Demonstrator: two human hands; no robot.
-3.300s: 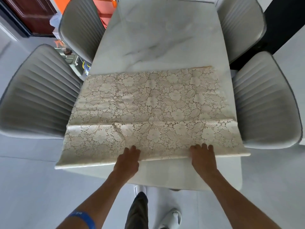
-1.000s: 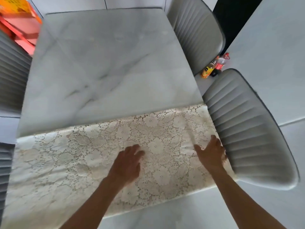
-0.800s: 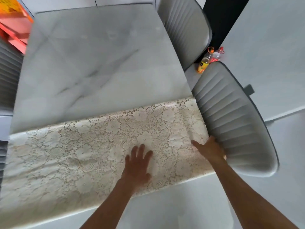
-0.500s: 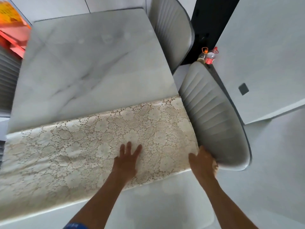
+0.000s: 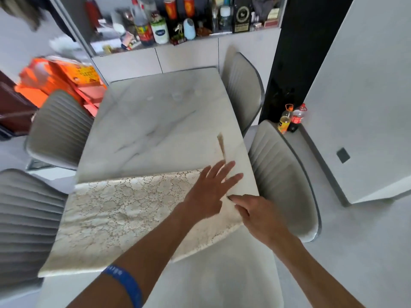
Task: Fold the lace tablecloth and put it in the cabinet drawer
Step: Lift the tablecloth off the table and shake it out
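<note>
Where lace tablecloth (image 5: pixel 124 210) meets table (image 5: pixel 155 121) edge, left hand (image 5: pixel 209 192) fingers splayed, right hand (image 5: pixel 258 215) pinching cloth

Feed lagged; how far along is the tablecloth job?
Done: the lace tablecloth lies folded into a strip on the marble table. In hand: the right hand lifts its right end while the left hand hovers open. Left: further folds, then the cabinet drawer.

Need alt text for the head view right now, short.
Both hands work the right end of a folded lace tablecloth on a marble table: left hand spread open above it, right hand at its right edge. Grey chairs flank the table.
</note>
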